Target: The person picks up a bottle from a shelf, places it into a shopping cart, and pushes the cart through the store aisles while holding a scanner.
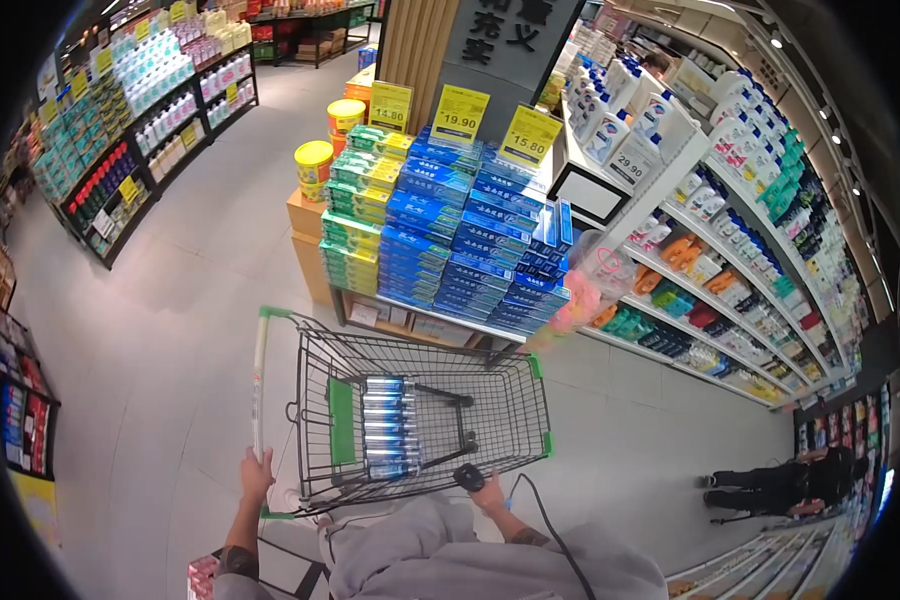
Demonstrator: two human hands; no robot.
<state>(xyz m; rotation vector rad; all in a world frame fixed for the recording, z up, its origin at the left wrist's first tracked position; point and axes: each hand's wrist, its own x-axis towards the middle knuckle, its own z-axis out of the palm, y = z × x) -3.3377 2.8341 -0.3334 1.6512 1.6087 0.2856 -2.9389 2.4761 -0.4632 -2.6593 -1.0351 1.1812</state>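
Observation:
My left hand is closed round the push handle of a black wire shopping cart with green corner pieces. In the cart lies a pack of bottles with blue and silver labels, beside a green panel. Near the cart's close rim, my right hand is closed on a small black device; its exact kind I cannot make out. A black cable curves down past my right forearm.
Just beyond the cart stands a display of stacked toothpaste-like boxes with yellow price signs. White shelves of bottles and packs line the right. Stocked shelves stand far left. A person in dark clothes is at the right.

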